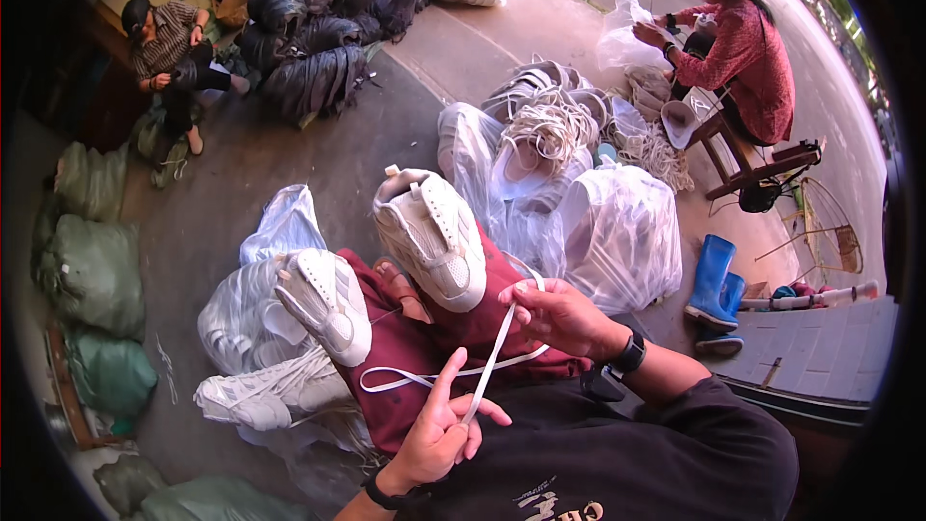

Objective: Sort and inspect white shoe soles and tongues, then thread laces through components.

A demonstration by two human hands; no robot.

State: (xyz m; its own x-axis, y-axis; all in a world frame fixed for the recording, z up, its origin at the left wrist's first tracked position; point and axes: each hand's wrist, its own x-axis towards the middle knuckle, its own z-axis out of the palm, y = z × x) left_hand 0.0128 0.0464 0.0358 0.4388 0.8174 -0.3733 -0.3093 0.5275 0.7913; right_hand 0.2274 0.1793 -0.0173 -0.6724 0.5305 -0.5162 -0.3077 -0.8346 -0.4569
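A flat white shoelace (pixel 494 352) is stretched slantwise between my hands, and a loose loop of it lies over my maroon trousers. My left hand (pixel 439 439) holds the lower stretch against its thumb, index finger extended. Higher up and to the right, my right hand (pixel 559 316) pinches the lace between thumb and fingers. On my knees stand two off-white sneakers: one sneaker (pixel 434 246) on the right knee and another sneaker (pixel 333 314) on the left. Neither hand touches them. No lace shows in their eyelets.
Laced sneakers (pixel 256 400) lie at my left beside a clear bag of shoes (pixel 236 314). Ahead are a heap of laces (pixel 555 125) and a plastic bag (pixel 622 232). Blue boots (pixel 714 285) stand right. Two people sit farther off; green sacks (pixel 92 265) line the left.
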